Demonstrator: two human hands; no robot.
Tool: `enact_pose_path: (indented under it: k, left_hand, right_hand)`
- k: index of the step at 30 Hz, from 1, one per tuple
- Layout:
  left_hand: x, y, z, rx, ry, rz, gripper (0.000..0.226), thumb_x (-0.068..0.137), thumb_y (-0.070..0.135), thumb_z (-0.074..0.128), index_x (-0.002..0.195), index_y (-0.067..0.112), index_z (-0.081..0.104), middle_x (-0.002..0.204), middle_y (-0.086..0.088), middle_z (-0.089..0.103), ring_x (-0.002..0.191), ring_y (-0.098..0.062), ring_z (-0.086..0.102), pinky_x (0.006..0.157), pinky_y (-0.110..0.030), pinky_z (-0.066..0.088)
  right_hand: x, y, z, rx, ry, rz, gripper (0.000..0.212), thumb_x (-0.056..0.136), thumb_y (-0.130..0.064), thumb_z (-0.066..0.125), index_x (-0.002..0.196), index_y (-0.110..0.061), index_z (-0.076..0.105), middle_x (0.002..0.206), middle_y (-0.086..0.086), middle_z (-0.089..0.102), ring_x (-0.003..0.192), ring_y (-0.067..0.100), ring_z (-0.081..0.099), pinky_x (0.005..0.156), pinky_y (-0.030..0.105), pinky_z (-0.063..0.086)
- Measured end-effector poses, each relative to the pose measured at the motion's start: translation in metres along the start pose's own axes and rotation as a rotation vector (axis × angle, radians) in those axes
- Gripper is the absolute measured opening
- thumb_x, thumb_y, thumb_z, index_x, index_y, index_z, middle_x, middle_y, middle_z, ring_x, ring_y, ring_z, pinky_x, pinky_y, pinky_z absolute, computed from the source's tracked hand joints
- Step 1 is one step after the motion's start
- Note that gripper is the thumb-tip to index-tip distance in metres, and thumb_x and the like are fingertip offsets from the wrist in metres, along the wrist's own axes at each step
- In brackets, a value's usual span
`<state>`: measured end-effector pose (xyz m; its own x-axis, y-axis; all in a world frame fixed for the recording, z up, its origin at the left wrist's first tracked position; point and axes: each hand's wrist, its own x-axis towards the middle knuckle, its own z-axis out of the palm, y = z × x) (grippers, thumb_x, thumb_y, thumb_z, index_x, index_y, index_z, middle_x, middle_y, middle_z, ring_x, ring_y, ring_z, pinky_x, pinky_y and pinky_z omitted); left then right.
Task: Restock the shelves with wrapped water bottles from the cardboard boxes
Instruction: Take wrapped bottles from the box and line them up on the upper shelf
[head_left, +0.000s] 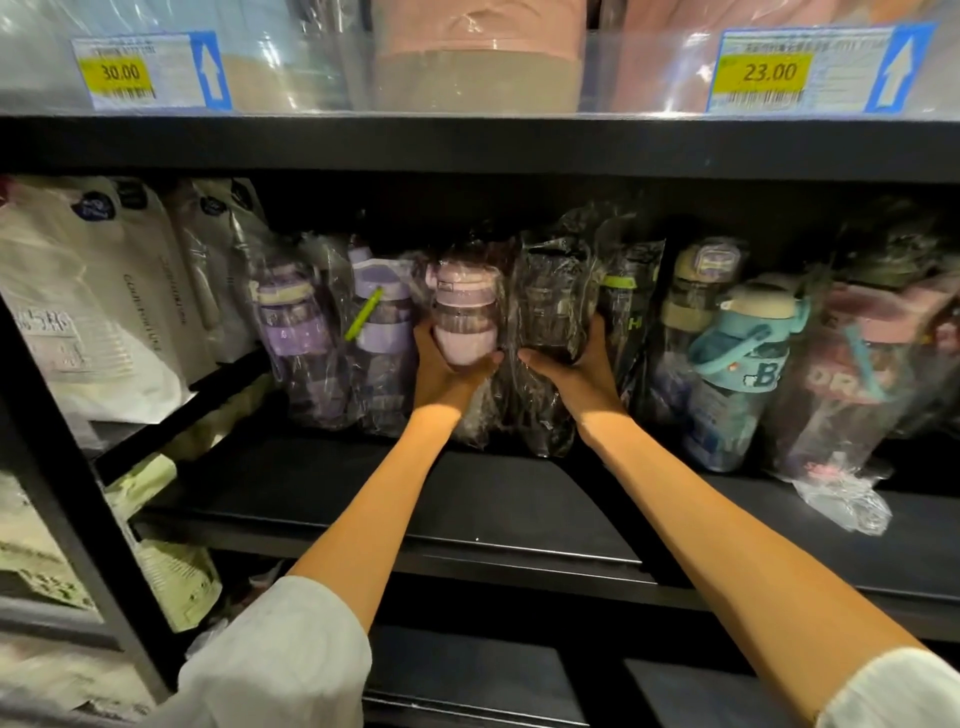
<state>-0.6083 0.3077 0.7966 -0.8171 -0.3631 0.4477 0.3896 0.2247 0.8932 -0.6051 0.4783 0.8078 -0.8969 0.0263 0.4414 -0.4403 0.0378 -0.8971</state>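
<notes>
Wrapped bottles (464, 317), gripped by both hands (452, 371).

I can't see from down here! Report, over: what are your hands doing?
Left hand grips pink bottle. Right hand grips dark bottle. Both on the shelf, in the row. Nothing blocking.

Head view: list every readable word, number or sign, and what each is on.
"30.00": yellow patch on left price tag, white up arrow beside it.
"23.00": right price tag, same arrow.
"B": teal bottle sleeve; rest hidden.
"H": green-trimmed bottle wrapper; partial.
Tag small print, barcodes, white pouches: blurred.
</notes>
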Motion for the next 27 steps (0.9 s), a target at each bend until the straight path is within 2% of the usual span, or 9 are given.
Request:
enact_pose_path:
  k: [4,13,17,19,21,23,24,25,27]
  left_hand:
    - [0.000,-0.001,0.000,0.009,-0.002,0.010,0.093,0.077,0.007,0.089,0.149,0.009,0.030,0.138,-0.002,0.050,0.123,-0.016,0.051,0.087,-0.009,0.042]
    - [-0.008,0.002,-0.007,0.081,-0.001,0.012,0.093,0.073,0.017,0.093,0.149,0.010,0.040,0.143,-0.002,0.053,0.125,-0.010,0.050,0.107,-0.029,0.045]
    - [-0.016,0.012,-0.017,0.148,-0.030,0.052,0.097,0.079,0.022,0.090,0.157,0.011,0.033,0.157,-0.008,0.045,0.142,-0.020,0.044,0.116,-0.028,0.037]
    - [-0.024,0.017,-0.023,0.162,-0.041,0.052,0.086,0.084,0.014,0.085,0.154,0.007,0.037,0.153,-0.007,0.048,0.140,-0.019,0.045,0.112,-0.018,0.038]
    - [-0.034,0.019,-0.030,0.207,-0.055,-0.005,0.056,0.090,0.007,0.076,0.140,0.002,0.052,0.136,-0.009,0.059,0.126,-0.024,0.055,0.106,-0.026,0.047]
    - [-0.048,0.024,-0.043,0.367,-0.094,-0.119,0.007,0.092,0.004,0.065,0.090,0.002,0.059,0.085,-0.009,0.060,0.082,-0.028,0.058,0.075,-0.038,0.047]
    - [-0.053,0.023,-0.048,0.419,-0.102,-0.156,0.025,0.092,0.006,0.063,0.073,0.006,0.047,0.069,-0.006,0.047,0.065,-0.023,0.047,0.065,-0.037,0.039]
    - [-0.060,0.023,-0.054,0.479,-0.117,-0.138,0.036,0.094,0.011,0.063,0.068,0.009,0.039,0.067,-0.005,0.040,0.060,-0.020,0.041,0.063,-0.037,0.035]
    - [-0.077,0.031,-0.067,0.567,-0.148,-0.115,0.033,0.100,0.029,0.063,0.084,0.006,0.048,0.087,-0.010,0.049,0.078,-0.026,0.051,0.071,-0.037,0.039]
  right_hand:
    - [0.002,0.003,0.001,-0.007,-0.001,-0.009,0.093,0.079,-0.008,0.089,0.150,-0.032,0.032,0.131,-0.010,0.061,0.121,0.008,0.060,0.097,0.017,0.048]
    - [-0.003,0.000,-0.003,-0.107,0.002,-0.011,0.118,0.074,-0.021,0.095,0.162,-0.029,0.016,0.158,-0.001,0.043,0.144,0.016,0.042,0.119,0.035,0.035]
    - [-0.017,-0.010,-0.003,-0.191,0.026,-0.016,0.119,0.071,-0.032,0.096,0.162,-0.023,0.020,0.160,0.002,0.043,0.146,0.018,0.042,0.122,0.044,0.037]
    - [-0.024,-0.011,-0.004,-0.236,0.044,-0.024,0.118,0.071,-0.045,0.092,0.163,-0.019,0.023,0.160,0.003,0.044,0.146,0.020,0.044,0.121,0.045,0.039]
    - [-0.035,-0.017,-0.006,-0.342,0.050,0.026,0.116,0.076,-0.055,0.085,0.165,-0.020,0.018,0.164,0.006,0.038,0.148,0.025,0.041,0.121,0.046,0.039]
    - [-0.051,-0.025,-0.013,-0.553,0.036,0.103,0.099,0.089,-0.059,0.072,0.164,-0.020,0.021,0.163,0.011,0.040,0.143,0.033,0.046,0.113,0.045,0.044]
    - [-0.060,-0.029,-0.017,-0.664,0.012,0.151,0.082,0.095,-0.057,0.064,0.158,-0.015,0.033,0.155,0.017,0.047,0.131,0.037,0.053,0.101,0.042,0.048]
    - [-0.069,-0.031,-0.020,-0.759,-0.017,0.196,0.064,0.100,-0.055,0.057,0.143,-0.008,0.048,0.142,0.022,0.057,0.114,0.039,0.059,0.087,0.040,0.048]
    - [-0.085,-0.034,-0.022,-0.889,-0.053,0.205,0.053,0.104,-0.054,0.050,0.112,-0.002,0.059,0.119,0.022,0.066,0.094,0.037,0.058,0.074,0.039,0.044]
